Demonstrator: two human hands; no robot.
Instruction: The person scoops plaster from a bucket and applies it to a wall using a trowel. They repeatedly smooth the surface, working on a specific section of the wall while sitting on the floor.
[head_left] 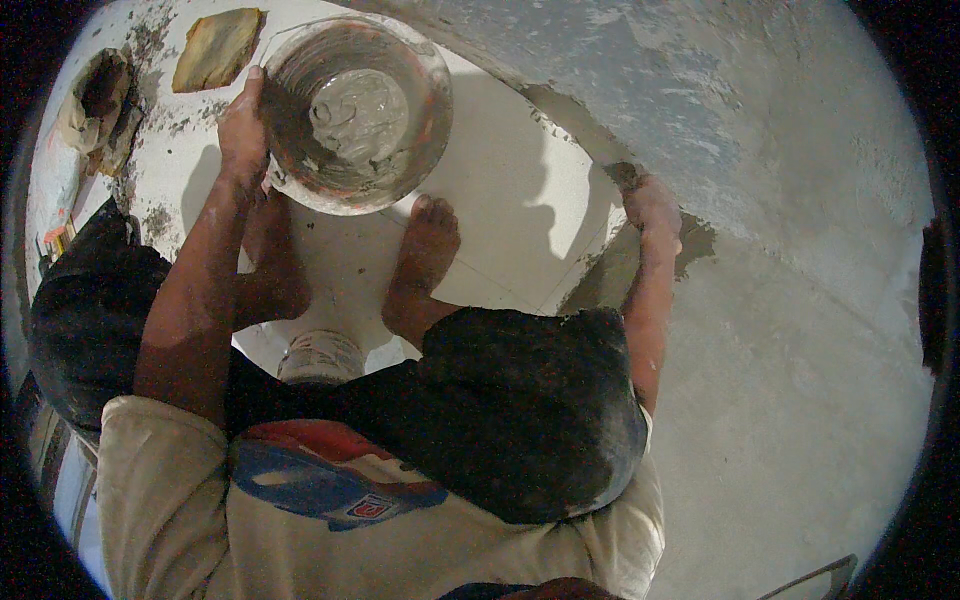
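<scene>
My left hand grips the left rim of a round basin, thumb up over the edge. Wet grey plaster lies in the bottom of the basin, and more is smeared up its walls. Out to the right, my right hand is closed against the grey wall surface, slightly blurred. Whatever it holds is hidden by the hand and cannot be made out. Around that hand, a darker damp-looking patch shows along the wall's lower edge.
My bare feet stand on the pale tiled floor below the basin. Between my legs is a whitish bucket. At far left lie a yellowish flat pad, an open bag and grey crumbs. The wall fills the right side.
</scene>
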